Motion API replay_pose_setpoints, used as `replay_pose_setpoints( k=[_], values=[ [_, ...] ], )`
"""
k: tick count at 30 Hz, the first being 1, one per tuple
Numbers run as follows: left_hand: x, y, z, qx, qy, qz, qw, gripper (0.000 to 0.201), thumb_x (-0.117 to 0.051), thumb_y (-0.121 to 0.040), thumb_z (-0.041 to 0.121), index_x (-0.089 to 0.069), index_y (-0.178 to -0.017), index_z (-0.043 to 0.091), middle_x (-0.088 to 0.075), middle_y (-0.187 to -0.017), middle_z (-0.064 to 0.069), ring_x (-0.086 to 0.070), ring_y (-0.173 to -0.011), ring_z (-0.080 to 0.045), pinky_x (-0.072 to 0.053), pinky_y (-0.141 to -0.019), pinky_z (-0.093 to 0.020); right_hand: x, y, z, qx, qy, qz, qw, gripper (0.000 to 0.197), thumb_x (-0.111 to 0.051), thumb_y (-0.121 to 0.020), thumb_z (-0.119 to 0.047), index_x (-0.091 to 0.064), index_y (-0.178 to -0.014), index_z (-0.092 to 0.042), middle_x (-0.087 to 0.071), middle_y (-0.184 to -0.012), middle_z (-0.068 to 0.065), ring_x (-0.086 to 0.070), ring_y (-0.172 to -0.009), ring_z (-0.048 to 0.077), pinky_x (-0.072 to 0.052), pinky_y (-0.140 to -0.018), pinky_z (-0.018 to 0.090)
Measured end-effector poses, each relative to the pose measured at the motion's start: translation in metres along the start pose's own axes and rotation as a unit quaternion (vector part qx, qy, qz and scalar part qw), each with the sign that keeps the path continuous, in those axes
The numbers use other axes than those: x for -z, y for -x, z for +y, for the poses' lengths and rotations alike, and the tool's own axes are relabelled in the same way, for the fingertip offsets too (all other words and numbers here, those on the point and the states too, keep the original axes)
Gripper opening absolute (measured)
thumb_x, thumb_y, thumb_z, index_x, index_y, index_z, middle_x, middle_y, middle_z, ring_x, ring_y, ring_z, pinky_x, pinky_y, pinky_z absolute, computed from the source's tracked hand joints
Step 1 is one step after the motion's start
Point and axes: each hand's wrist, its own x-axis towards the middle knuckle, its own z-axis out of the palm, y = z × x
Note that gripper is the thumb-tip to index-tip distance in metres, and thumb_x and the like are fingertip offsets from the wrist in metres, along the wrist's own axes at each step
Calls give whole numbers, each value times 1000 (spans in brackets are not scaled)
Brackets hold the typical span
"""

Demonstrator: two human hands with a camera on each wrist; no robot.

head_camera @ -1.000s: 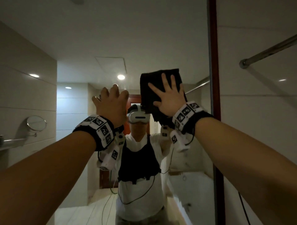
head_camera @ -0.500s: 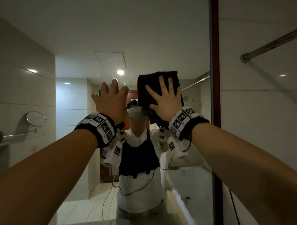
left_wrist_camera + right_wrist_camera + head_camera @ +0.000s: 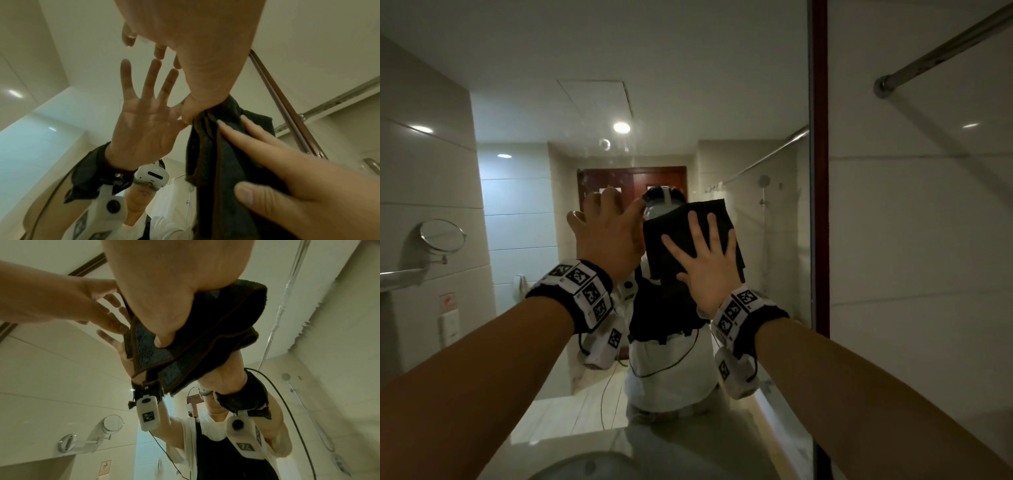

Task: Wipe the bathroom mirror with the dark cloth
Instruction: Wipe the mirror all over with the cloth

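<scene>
The wall mirror (image 3: 688, 85) fills the left and middle of the head view. A folded dark cloth (image 3: 681, 229) lies flat against its glass at chest height. My right hand (image 3: 709, 263) presses on the cloth with straight, spread fingers. My left hand (image 3: 606, 236) rests flat on the bare glass just left of the cloth, its thumb near the cloth's edge. The left wrist view shows the left palm (image 3: 195, 40), the cloth (image 3: 216, 146) and the right hand's fingers (image 3: 257, 146) lying on it. In the right wrist view the right palm (image 3: 174, 288) covers the cloth (image 3: 216, 321).
A red-brown frame (image 3: 819, 171) bounds the mirror on the right, with tiled wall and a metal rail (image 3: 941, 48) beyond. A round shaving mirror (image 3: 443, 236) juts from the left wall. The sink basin (image 3: 585, 466) sits below.
Both hands and the cloth have slid down the glass and slightly left. The head view has tipped down, so the sink now shows at the bottom.
</scene>
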Motion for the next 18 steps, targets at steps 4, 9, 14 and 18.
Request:
replay_pose_setpoints(
  k=[4,9,14,18],
  values=[
    [1,-2,9,15,7,-5,1000,59,-70,-74,41,-47,-127,32,-40,-132,-13,-36,-122,-41,-32,-95,-65,-7,8,16,5,2,-17,1000,81,-46,-97,-53,16,-150,-49,37,-156,7,32,-143,38,8,-115,65],
    [0,2,9,20,6,-2,1000,57,-70,-74,39,-45,-124,33,-43,-127,-9,-38,-122,-38,-33,-93,-63,-9,19,66,-38,-10,-4,999,81,-44,-96,-56,18,-148,-50,36,-157,7,30,-144,37,5,-117,63],
    [3,0,8,18,12,-14,1000,55,-64,-78,48,-44,-127,35,-42,-130,-8,-37,-125,-39,-32,-94,-64,1,26,127,-114,-43,9,993,83,-45,-96,-56,18,-148,-50,34,-158,6,26,-146,37,2,-119,61],
    [1,0,11,19,6,-29,999,62,-70,-72,43,-42,-128,35,-40,-131,-8,-35,-126,-40,-33,-93,-65,1,29,136,-129,-48,27,990,83,-50,-96,-53,10,-152,-46,28,-160,9,21,-148,38,-1,-119,60]
  ],
)
